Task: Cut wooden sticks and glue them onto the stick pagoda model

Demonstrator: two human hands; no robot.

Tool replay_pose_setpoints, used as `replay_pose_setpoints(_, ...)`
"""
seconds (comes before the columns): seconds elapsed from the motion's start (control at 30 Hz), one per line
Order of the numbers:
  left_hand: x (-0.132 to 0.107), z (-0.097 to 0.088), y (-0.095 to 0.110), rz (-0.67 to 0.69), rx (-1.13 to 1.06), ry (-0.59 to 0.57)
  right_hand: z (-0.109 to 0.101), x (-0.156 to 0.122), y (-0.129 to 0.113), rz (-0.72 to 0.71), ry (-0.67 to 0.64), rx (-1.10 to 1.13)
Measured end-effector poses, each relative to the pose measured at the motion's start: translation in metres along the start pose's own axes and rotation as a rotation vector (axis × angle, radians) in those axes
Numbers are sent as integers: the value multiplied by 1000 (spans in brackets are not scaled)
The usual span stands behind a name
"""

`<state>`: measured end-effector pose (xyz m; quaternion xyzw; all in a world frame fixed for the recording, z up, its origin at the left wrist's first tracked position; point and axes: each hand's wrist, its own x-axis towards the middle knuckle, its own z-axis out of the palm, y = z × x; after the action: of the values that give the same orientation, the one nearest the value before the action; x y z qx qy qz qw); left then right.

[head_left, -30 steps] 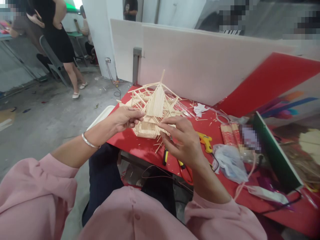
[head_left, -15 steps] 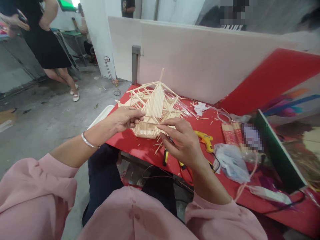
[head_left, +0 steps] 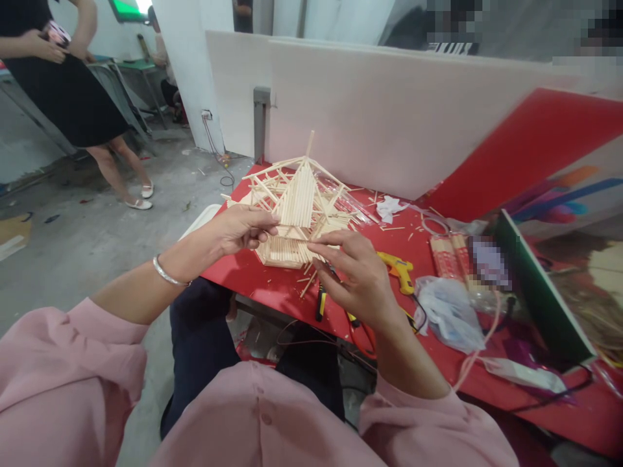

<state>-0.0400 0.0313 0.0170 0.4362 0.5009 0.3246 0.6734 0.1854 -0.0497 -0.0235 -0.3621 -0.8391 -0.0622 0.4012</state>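
A model built of thin pale wooden sticks (head_left: 298, 198), with a pointed roof frame and one slatted roof panel, stands in front of me. My left hand (head_left: 249, 230), wearing a silver bangle, is closed in a pinch at the panel's lower left. Between both hands a thin wooden stick (head_left: 293, 239) runs level across the panel's lower edge. The fingertips of my right hand (head_left: 351, 267) close on its right end; the thumb sits a little lower. Below the hands, the model's slatted base (head_left: 285, 253) shows.
Loose sticks lie around the model on the red table (head_left: 272, 292). To the right are a yellow glue gun (head_left: 400, 271), black-and-yellow-handled pliers (head_left: 321, 302), a plastic bag (head_left: 445, 311) and stick bundles (head_left: 444, 256). White boards (head_left: 365, 117) stand behind. A person in black (head_left: 73, 97) stands far left.
My hands keep nearly the same pose at the model, with the stick between them. The view has shifted slightly. The person at far left has brought their hands together around a phone.
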Motion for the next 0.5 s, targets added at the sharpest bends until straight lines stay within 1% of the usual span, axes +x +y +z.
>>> replay_pose_setpoints(0.17, -2, 0, 1, -2, 16, -12, 1, -3, 1, 7, 4, -2)
replay_pose_setpoints(0.3, -2, -1, 0, 24, 13, -31, 1, -3, 2, 7, 5, 5)
replay_pose_setpoints(0.5, -2, 0, 1, 12, 35, -23, 2, -4, 2, 8, 1, 7)
